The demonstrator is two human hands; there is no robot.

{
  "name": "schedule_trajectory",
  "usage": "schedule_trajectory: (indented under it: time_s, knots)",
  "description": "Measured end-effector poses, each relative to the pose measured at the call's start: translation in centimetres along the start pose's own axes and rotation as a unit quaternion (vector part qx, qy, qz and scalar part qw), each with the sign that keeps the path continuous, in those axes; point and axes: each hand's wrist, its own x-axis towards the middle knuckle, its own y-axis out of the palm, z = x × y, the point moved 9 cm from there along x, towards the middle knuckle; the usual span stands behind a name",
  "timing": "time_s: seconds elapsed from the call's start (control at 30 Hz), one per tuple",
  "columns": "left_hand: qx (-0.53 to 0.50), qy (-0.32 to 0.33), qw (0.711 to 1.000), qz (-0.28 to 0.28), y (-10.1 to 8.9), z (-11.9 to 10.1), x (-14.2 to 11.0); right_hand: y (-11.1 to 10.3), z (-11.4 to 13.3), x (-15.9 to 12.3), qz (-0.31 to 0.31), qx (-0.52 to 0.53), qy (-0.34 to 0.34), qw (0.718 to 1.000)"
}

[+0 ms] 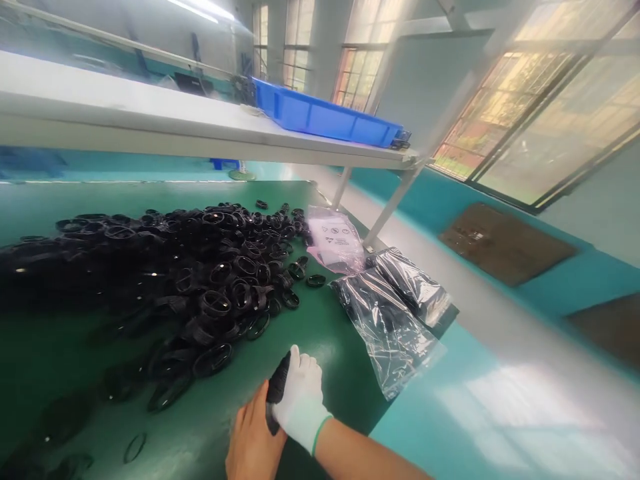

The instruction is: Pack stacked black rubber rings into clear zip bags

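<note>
At the front of the green tabletop [345,363], my two hands meet around one black ring-shaped part [279,390] with a ribbed side. My right hand [303,397], in a white glove with a green cuff edge, closes on it from the right. From the left, my bare left hand [255,430] grips its lower end, its fingers partly hidden. A large heap of similar black rings [215,303] spreads over the left and middle of the table. One thin black ring [135,448] lies apart at the front left.
Clear plastic bags [387,327] with dark contents lie at the table's right edge. Behind them is a pinkish printed bag [337,240]. A raised white shelf [175,123] crosses the back, bearing a blue bin [325,117]; its metal leg [395,207] stands near the bags.
</note>
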Motion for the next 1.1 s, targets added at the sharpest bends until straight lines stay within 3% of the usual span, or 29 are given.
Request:
schedule_trajectory:
  time_s: [0.13, 0.2, 0.27, 0.33, 0.43, 0.53, 0.6, 0.67, 0.77, 0.87, 0.93, 1.0, 1.1]
  knots:
    - [-0.054, 0.038, 0.998, 0.016, -2.0, -1.7, -0.2, -2.2, -4.0, -1.0, 0.063, 0.157, 0.046, 0.985]
    - [-0.062, 0.004, 0.998, 0.026, -2.2, -3.1, -0.2, -3.9, -8.1, -2.5, 0.074, 0.244, 0.087, 0.963]
    - [-0.060, 0.025, 0.998, 0.025, -0.8, -6.8, -0.4, -5.5, -13.6, -4.5, 0.062, 0.306, 0.135, 0.940]
    - [-0.055, 0.134, 0.989, 0.021, 2.4, -13.2, -1.3, -6.4, -19.6, -6.6, 0.043, 0.346, 0.164, 0.923]
    - [0.011, 0.279, 0.960, 0.028, 9.3, -22.4, -3.6, -6.0, -28.6, -9.6, 0.023, 0.350, 0.216, 0.911]
    - [0.107, 0.314, 0.943, 0.003, 14.6, -27.1, -4.2, -4.8, -34.5, -10.8, 0.031, 0.351, 0.204, 0.913]
    - [0.161, 0.298, 0.941, -0.024, 16.1, -27.9, -3.7, -4.5, -36.0, -10.5, 0.051, 0.347, 0.162, 0.922]
    - [0.193, 0.284, 0.938, -0.049, 16.1, -27.9, -3.2, -5.0, -35.8, -9.6, 0.070, 0.326, 0.105, 0.937]
    - [0.195, 0.263, 0.941, -0.089, 14.9, -27.8, -3.2, -7.0, -33.1, -7.6, 0.078, 0.262, -0.022, 0.962]
    - [0.157, 0.223, 0.955, -0.117, 13.9, -27.8, -3.6, -8.9, -30.5, -5.5, 0.076, 0.202, -0.138, 0.967]
    - [0.116, 0.199, 0.965, -0.126, 13.6, -27.8, -3.8, -9.7, -30.3, -3.7, 0.084, 0.209, -0.148, 0.963]
    - [0.073, 0.186, 0.971, -0.133, 13.4, -27.7, -3.9, -10.6, -31.2, -1.6, 0.090, 0.269, -0.114, 0.952]
    - [0.024, 0.187, 0.971, -0.148, 12.7, -27.9, -4.1, -11.0, -32.6, 0.8, 0.126, 0.386, -0.057, 0.912]
